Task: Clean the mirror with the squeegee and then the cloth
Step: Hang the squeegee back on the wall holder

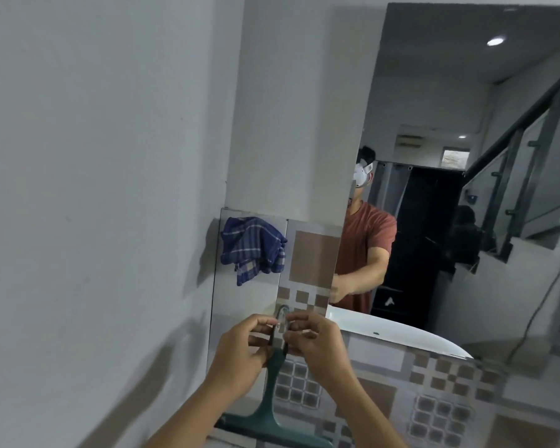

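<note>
The left hand (236, 354) and the right hand (317, 347) are both up in front of a tiled wall (314, 253). They are very close together, and their fingertips almost meet.

The squeegee (272, 399) is green. It sits between the two hands and hangs down below them. Its handle goes up into the gap between the hands. Its wide blade is far under the hands, down by the wrists, and it lies flat across.

The left hand has its fingers curled round the top part of the handle, so it is holding the squeegee. The thumb is on the side near the right hand.

The right hand has bent fingers too, and the tips are pinched together right beside the top end of the handle. It is too blurry to tell if they are pinching the handle or the hook (283, 313), so you cannot tell what this hand is holding.

The hook is small and see-through. It is stuck on the wall just above the fingertips of both hands.

The cloth (253, 250) is blue with pale stripes. It hangs on the wall well above the left hand, and no hand touches it.

The mirror (466, 140) is big. It is above the right hand and goes off to that hand's outer side. In it you can see a person in a red shirt (366, 234) with arms held out in front.
</note>
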Available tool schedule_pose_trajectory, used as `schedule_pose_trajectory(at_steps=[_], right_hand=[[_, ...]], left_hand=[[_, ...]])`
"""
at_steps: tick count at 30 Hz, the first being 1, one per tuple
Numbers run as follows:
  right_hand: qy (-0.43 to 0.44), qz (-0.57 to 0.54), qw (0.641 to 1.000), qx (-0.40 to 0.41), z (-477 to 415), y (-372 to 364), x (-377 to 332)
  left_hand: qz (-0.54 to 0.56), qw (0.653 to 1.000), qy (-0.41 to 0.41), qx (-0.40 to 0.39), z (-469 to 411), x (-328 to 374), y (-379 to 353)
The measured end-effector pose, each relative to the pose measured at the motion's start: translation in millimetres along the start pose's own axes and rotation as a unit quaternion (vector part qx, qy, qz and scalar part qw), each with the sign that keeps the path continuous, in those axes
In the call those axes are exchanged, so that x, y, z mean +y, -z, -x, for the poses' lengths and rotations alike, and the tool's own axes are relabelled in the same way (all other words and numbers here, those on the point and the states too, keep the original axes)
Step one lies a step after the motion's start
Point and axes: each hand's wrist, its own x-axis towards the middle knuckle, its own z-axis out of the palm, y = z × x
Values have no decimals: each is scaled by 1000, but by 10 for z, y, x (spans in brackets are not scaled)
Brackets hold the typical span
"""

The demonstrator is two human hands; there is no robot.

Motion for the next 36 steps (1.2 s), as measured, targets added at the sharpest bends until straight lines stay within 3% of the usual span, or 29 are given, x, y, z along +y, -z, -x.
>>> schedule_pose_trajectory(at_steps=[11, 27, 31, 36], right_hand=[[-10, 23, 997, 72, -412, -209, 424], [-24, 42, 996, 72, -491, -274, 760], [-14, 95, 995, 32, -400, -202, 694], [11, 157, 987, 40, -321, -170, 399]], left_hand=[[-18, 998, -2, 58, -439, -530, -351], [-36, 995, -18, 96, -530, -907, -549], [-63, 993, -10, 102, -478, -864, -471], [-78, 992, -15, 103, -424, -650, -269]])
